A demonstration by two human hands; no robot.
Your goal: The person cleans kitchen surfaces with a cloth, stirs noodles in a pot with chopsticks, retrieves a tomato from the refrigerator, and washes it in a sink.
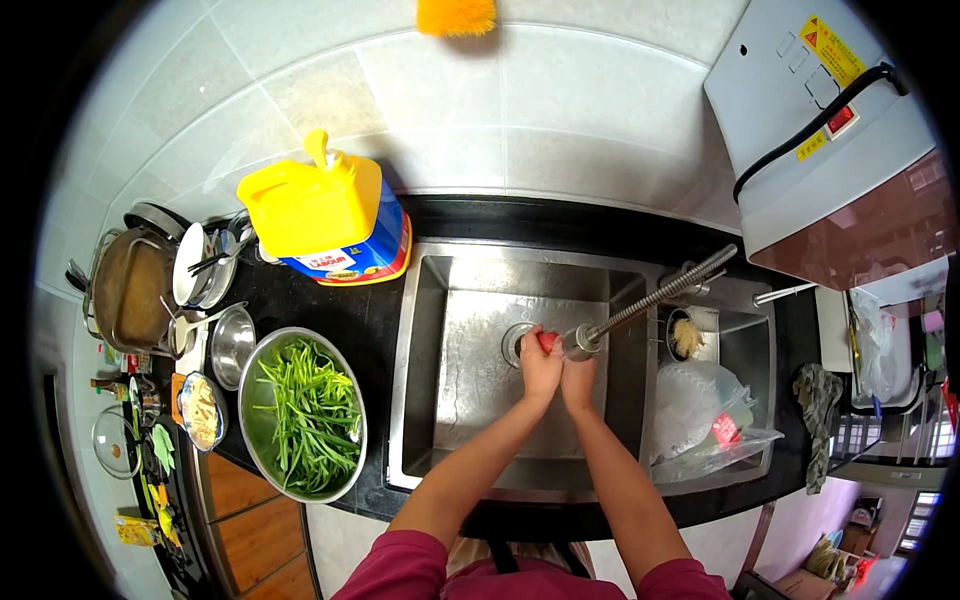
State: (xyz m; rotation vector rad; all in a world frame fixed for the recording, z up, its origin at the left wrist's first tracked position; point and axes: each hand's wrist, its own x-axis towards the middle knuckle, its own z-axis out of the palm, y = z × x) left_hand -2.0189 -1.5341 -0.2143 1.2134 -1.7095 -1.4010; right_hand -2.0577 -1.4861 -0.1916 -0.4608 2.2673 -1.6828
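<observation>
Both of my hands are close together over the large steel sink basin point(500, 390), next to its drain. My left hand point(541, 369) is closed around a small red rounded thing point(547, 341), partly covered by the fingers; its exact kind does not show. Right beside it is my right hand point(577, 384), almost touching the left, with its fingers hidden behind the faucet head point(581, 342). That head hangs on a coiled spring spout point(664, 290) that comes in from the upper right.
Left of the sink, a steel bowl of cut green stalks point(312, 415) stands near a yellow-and-blue jug point(335, 220). Beyond are an empty steel bowl point(232, 348) and a patterned bowl point(203, 412). The smaller right basin holds plastic bags point(700, 410) and a scrubber point(687, 337).
</observation>
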